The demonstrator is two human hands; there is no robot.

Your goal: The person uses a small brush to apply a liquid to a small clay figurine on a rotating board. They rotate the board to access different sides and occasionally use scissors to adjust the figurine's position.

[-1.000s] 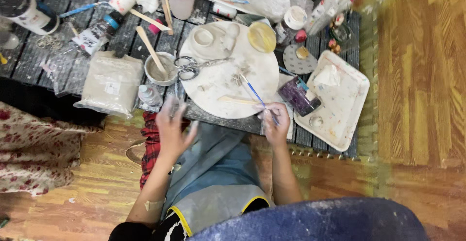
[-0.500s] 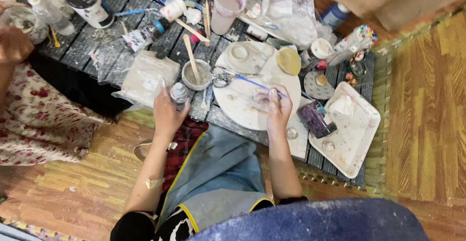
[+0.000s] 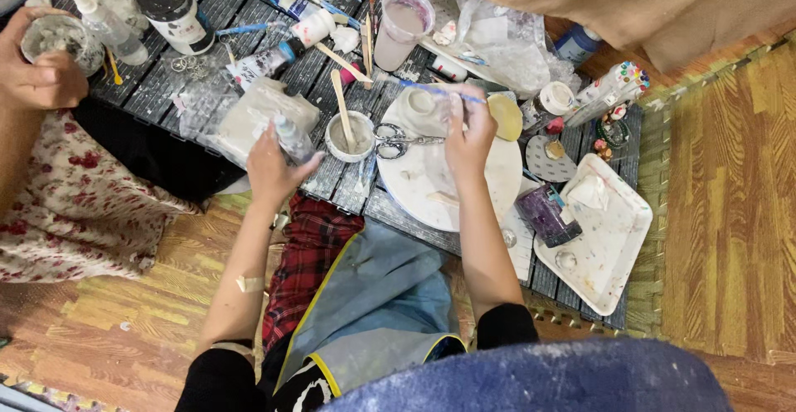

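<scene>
Now the left hand (image 3: 269,159) has its grip closed around a small squeeze bottle (image 3: 292,137), just left of the little bowl (image 3: 349,136). Right of that bowl, the right hand (image 3: 466,134) pinches a blue-handled brush (image 3: 435,89) over the round white board (image 3: 489,184).

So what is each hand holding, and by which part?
The left hand grips a small clear plastic bottle around its body; the right hand pinches a thin blue-handled brush near one end.
</scene>
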